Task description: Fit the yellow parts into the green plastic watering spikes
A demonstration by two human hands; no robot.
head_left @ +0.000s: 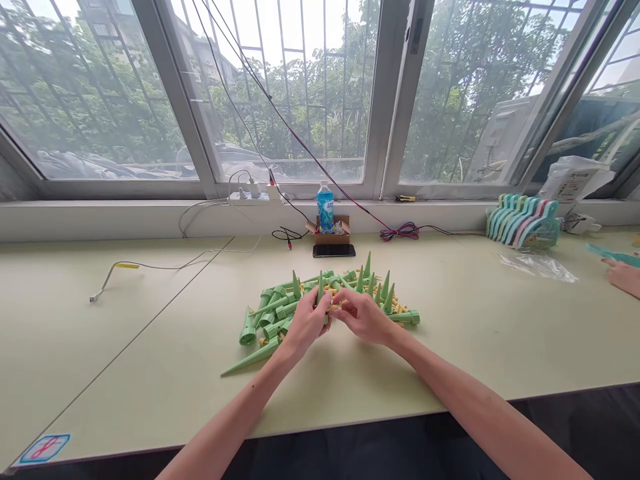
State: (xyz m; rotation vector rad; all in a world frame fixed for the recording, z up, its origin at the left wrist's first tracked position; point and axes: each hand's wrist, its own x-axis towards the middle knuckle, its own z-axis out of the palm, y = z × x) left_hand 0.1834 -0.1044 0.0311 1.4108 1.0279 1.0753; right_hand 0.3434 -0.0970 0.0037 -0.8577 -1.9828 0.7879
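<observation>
My left hand [307, 321] is closed around a green plastic watering spike [321, 285], whose pointed end sticks up above the fingers. Close beside it, my right hand [367, 319] has its thumb and forefinger pinched at a small yellowish piece [334, 307] against the spike; the fingers partly hide it. Under and around both hands lies a pile of similar green spikes [285, 311], some lying flat and several standing point up. Small yellow plastic parts [399, 308] are scattered among them, mostly on the right. One long spike [253, 357] lies at the pile's front left.
Behind the pile are a black phone [334, 251], a small cardboard box [343, 230] and a blue bottle [325, 208]. Cables [400, 231] run over the table. Pastel plastic hangers [523, 221] stand at the right, near another person's hand [623, 277].
</observation>
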